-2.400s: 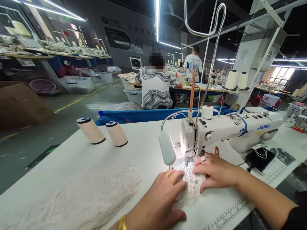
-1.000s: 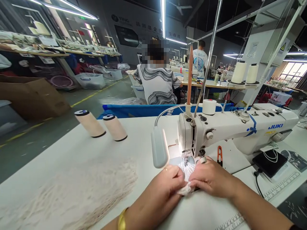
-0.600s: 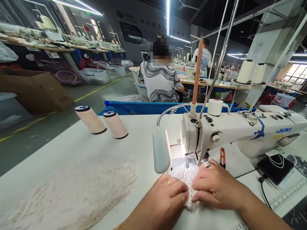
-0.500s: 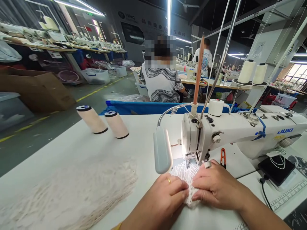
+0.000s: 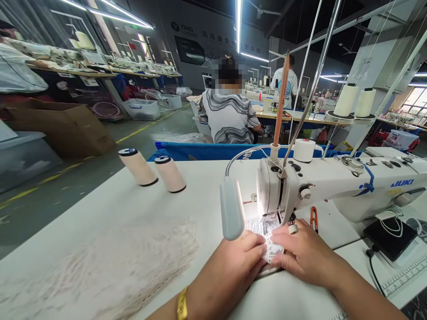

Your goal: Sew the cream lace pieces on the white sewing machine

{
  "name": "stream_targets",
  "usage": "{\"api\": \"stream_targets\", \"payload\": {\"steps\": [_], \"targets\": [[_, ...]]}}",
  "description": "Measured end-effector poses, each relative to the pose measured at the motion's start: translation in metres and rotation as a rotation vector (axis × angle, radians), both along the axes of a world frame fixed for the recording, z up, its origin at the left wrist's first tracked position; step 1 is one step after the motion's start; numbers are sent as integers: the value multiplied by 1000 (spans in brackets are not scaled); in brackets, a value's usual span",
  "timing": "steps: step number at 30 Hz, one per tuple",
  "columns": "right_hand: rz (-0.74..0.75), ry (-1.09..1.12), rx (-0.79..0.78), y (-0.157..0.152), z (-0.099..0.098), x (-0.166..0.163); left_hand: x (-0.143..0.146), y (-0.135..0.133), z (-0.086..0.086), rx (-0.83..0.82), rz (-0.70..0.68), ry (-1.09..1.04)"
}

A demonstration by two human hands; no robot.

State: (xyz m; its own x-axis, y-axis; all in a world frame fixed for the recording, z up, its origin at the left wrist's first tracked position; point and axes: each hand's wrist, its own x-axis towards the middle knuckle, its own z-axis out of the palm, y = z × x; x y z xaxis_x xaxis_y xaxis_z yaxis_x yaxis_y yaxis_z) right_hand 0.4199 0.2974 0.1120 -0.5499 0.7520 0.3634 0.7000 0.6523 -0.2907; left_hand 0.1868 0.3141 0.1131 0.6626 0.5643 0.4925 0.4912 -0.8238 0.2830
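Note:
A small piece of white lace [image 5: 271,249] lies under the needle of the white sewing machine [image 5: 333,182]. My left hand [image 5: 233,266] pinches the lace's left edge with its fingers closed on it. Pressing the lace from the right is my right hand [image 5: 303,253], fingers curled on the cloth and a thimble on one finger close to the presser foot. The machine's grey lamp [image 5: 231,209] hangs just above my left hand and lights the lace.
A heap of cream lace pieces [image 5: 110,266] lies at the table's left front. Two thread cones [image 5: 151,169] stand behind it. Orange snips [image 5: 313,218] and a black phone [image 5: 388,231] lie right of the needle. A seated person [image 5: 230,115] works ahead.
Both hands have moved forward toward the needle with the lace. The flat spread of 2.4 s ago has become a bunched, pinched hold, and less lace shows between them.

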Motion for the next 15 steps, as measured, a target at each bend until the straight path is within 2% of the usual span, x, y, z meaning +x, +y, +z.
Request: {"api": "stream_targets", "payload": {"steps": [4,7,11,15], "targets": [[37,2,-75,-2,-2,-4,-1,4,-3,-108,-6,-3],[0,-6,-9,0,-9,-9,-2,7,-3,-282,15,-12],[-58,168,100,5,-15,-15,1,11,0,-409,75,-18],[-92,327,15,8,-14,-17,6,14,-1,-438,95,0]]}}
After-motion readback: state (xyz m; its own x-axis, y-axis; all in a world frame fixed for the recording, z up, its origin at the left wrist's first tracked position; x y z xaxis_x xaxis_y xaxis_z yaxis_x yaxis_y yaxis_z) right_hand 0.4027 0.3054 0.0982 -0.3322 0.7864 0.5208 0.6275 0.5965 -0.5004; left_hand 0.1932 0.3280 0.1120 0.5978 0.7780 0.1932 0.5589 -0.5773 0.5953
